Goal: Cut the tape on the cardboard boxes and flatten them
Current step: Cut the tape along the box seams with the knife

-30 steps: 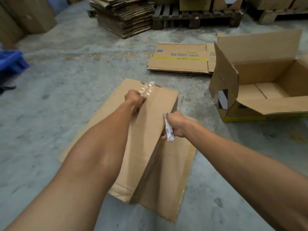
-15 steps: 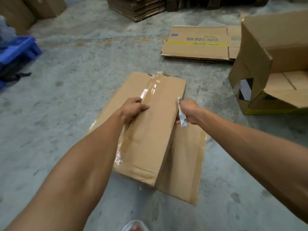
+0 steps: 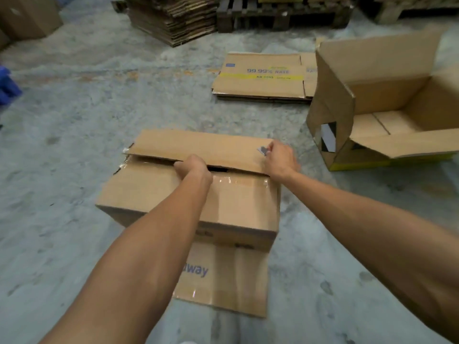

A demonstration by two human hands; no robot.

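A brown cardboard box stands on the concrete floor in front of me, clear tape shining on its top. Its far flap is lifted, leaving a dark gap along the seam. My left hand curls over the edge of that flap at the gap. My right hand rests at the flap's right end and grips a small white cutter, only its tip showing. A flap printed with blue letters lies flat on the floor under my left forearm.
An open, empty box stands to the right. Flattened boxes with a yellow stripe lie beyond. A stack of flattened cardboard and a wooden pallet sit at the back. Something blue is at the left edge.
The box has turned from lying lengthwise to standing broadside before me. My left hand moved from the taped top to the flap edge, and the far flap has lifted open.
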